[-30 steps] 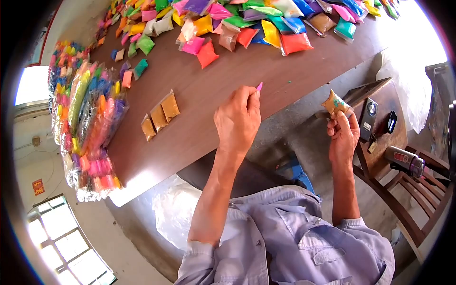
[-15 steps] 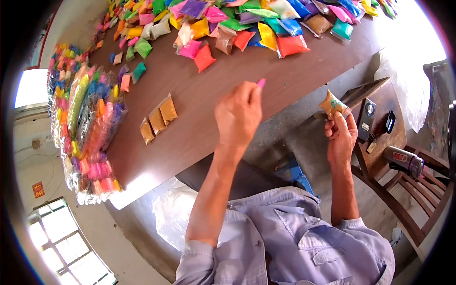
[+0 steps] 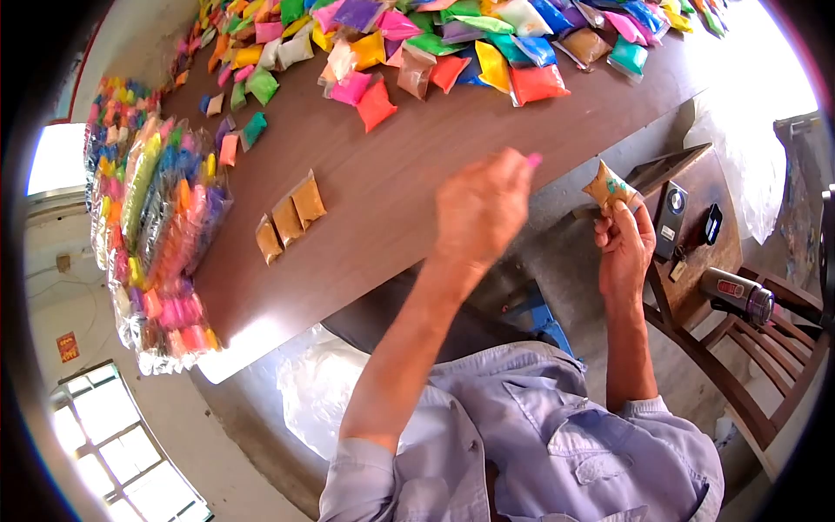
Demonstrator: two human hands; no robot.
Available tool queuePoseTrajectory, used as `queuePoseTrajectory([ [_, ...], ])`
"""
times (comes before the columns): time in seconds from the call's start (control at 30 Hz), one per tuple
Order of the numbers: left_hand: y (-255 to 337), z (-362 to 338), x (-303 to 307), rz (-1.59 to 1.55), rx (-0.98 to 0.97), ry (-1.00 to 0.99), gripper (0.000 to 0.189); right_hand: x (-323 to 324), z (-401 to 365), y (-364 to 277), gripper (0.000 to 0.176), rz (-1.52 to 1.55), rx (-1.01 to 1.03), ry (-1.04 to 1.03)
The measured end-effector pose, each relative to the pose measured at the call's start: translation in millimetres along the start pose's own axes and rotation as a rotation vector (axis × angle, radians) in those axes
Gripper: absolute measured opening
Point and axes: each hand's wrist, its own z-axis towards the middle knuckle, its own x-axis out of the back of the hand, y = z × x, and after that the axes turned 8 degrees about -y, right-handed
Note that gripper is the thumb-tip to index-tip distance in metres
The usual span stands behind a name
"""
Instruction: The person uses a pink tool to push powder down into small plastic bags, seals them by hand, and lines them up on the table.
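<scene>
Over the table's near edge is my left hand (image 3: pixel 483 209), closed and blurred by motion. A small pink object (image 3: pixel 534 160) sticks out at its fingertips; what it is cannot be made out. To the right, beyond the table edge, my right hand (image 3: pixel 624 248) pinches a small clear packet with light brown filling (image 3: pixel 602 184) and green marks on it, held up between thumb and fingers. Three brown packets (image 3: pixel 289 216) lie side by side on the brown table (image 3: pixel 374 187), left of my left hand.
Many colourful packets (image 3: pixel 435 43) are heaped along the table's far side. Bundled bags of coloured packets (image 3: pixel 165 235) stand at its left. On the right, a small wooden stand (image 3: pixel 704 261) holds a dark device (image 3: pixel 671 213); a flask (image 3: pixel 738 294) rests by a wooden chair (image 3: pixel 774 357).
My left hand has moved right with the pink object, closer to my right hand. My right hand and its packet have hardly moved.
</scene>
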Motion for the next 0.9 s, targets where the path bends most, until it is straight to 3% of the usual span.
queuePoseTrajectory([
  [0.1,15,0,-6,-0.156,-0.074,-0.055,0.018,-1,1,-1,0.018,-0.003,0.008,-0.020],
  [0.17,9,2,5,-0.115,0.017,-0.057,0.016,5,-3,-4,0.019,-0.012,0.019,-0.031],
  [0.23,-14,7,13,-0.141,0.060,0.125,0.015,7,-4,-6,0.020,-0.012,0.016,-0.010],
  [0.3,-19,6,17,-0.126,0.101,0.129,0.016,8,-3,-4,0.020,-0.003,0.017,-0.010],
  [0.43,3,-6,0,-0.041,-0.043,0.010,0.012,8,0,-3,0.019,0.019,0.045,-0.009],
  [0.5,18,-16,-2,-0.196,-0.124,-0.160,0.010,9,2,-7,0.019,0.019,0.052,-0.005],
  [0.67,13,-18,14,-0.350,0.050,-0.120,0.009,16,0,-10,0.018,0.039,0.050,0.003],
  [0.9,18,-38,18,0.000,-0.228,-0.238,0.009,19,0,-4,0.018,0.056,0.041,0.018],
])
